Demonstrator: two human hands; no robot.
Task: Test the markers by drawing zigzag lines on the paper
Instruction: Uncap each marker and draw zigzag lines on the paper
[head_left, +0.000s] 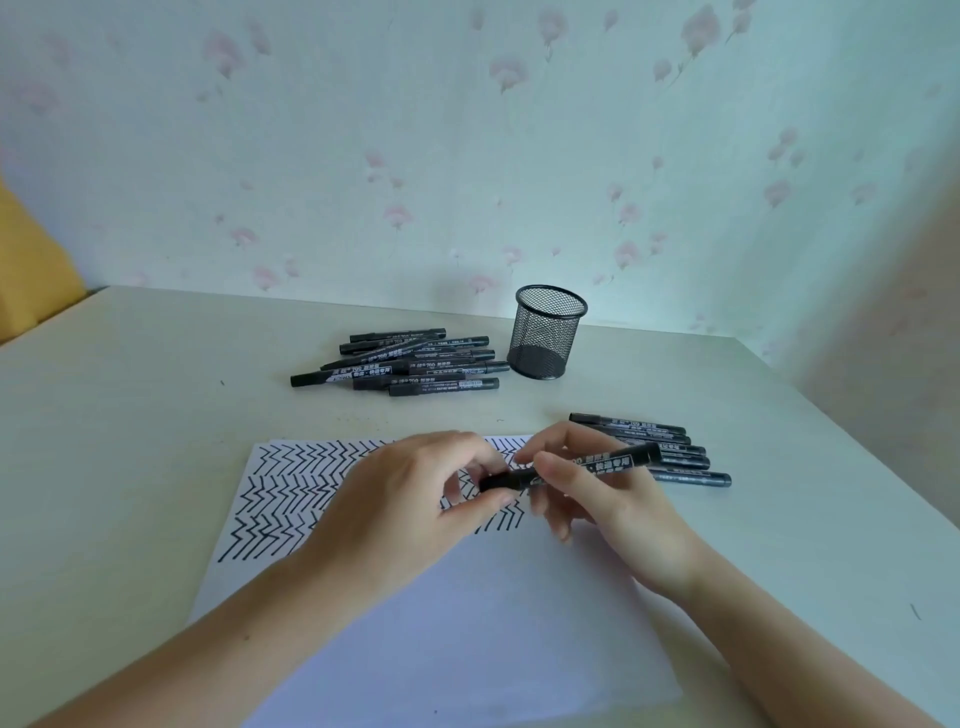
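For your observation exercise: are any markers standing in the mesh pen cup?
No: the mesh pen cup shows only its bare bottom, with no markers inside.

Both hands (415, 493) grip marker (571, 470) over paper (467, 623)

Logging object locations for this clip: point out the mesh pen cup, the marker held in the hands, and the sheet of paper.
mesh pen cup (546, 332), head view, on its mesh side wall.
marker (597, 464), head view, on the labelled barrel between the fingers.
paper (467, 623), head view, on the blank lower part.
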